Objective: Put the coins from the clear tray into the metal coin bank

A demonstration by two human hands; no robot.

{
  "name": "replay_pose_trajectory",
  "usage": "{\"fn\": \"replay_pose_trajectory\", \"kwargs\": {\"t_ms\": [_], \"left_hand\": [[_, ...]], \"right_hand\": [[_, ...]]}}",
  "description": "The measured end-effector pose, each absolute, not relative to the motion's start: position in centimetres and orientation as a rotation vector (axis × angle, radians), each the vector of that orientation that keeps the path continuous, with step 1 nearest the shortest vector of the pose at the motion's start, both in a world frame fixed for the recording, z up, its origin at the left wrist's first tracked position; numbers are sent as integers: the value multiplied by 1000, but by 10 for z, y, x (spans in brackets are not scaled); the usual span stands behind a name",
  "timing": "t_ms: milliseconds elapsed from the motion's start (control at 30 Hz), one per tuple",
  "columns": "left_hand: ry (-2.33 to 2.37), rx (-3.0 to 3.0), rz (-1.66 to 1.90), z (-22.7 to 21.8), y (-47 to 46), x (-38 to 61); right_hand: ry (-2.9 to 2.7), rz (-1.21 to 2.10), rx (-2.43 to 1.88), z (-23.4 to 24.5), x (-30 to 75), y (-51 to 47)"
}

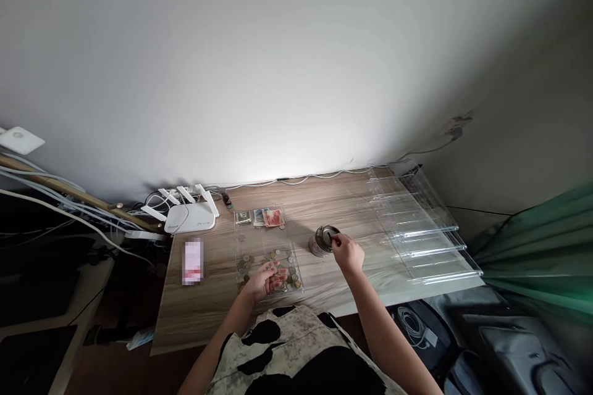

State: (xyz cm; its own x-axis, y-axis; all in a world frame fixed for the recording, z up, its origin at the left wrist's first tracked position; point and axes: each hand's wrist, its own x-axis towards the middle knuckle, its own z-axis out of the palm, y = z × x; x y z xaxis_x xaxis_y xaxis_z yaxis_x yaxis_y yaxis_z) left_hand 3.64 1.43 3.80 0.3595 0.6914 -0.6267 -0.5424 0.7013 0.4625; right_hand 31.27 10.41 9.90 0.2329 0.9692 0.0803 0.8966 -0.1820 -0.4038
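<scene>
My left hand (pixel 265 279) is turned palm up over the near part of a clear plastic tray (pixel 264 247). Its fingers are loosely curled, and small coins seem to lie in it. Around it, many loose coins (pixel 294 278) are spread in the tray. Several banknotes (pixel 273 217) lie at the tray's far end. To the right stands a round tin coin bank (pixel 319 242) with a metal lid. My right hand (pixel 348 253) reaches over that lid, thumb and finger pinched at its middle. What they pinch looks like a coin, mostly hidden by the fingers.
On the left are a white router (pixel 189 217) with cables and a blurred pink-and-white item (pixel 193 262). Stacked clear plastic trays (pixel 426 234) cover the right side of the wooden desk (pixel 208 315). A green curtain (pixel 546 247) hangs at far right, near a dark bag (pixel 514 345).
</scene>
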Motion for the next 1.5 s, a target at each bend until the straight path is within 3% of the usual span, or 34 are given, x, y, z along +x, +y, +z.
{"fn": "replay_pose_trajectory", "kwargs": {"t_ms": [267,500,600,733,967,1500], "left_hand": [[1070,338,759,32,15,38],[1065,433,790,28,16,42],[1057,445,786,29,16,43],[1027,346,770,35,17,44],[895,102,893,40,21,34],[1130,218,832,35,20,38]], "right_hand": [[-1754,217,-1846,107,291,98],[-1991,1102,-1393,93,206,58],[-2057,1213,-1430,85,186,46],[-2012,1065,-1491,89,201,53],[-1667,355,-1881,102,292,99],[-1798,155,-2055,94,310,109]]}}
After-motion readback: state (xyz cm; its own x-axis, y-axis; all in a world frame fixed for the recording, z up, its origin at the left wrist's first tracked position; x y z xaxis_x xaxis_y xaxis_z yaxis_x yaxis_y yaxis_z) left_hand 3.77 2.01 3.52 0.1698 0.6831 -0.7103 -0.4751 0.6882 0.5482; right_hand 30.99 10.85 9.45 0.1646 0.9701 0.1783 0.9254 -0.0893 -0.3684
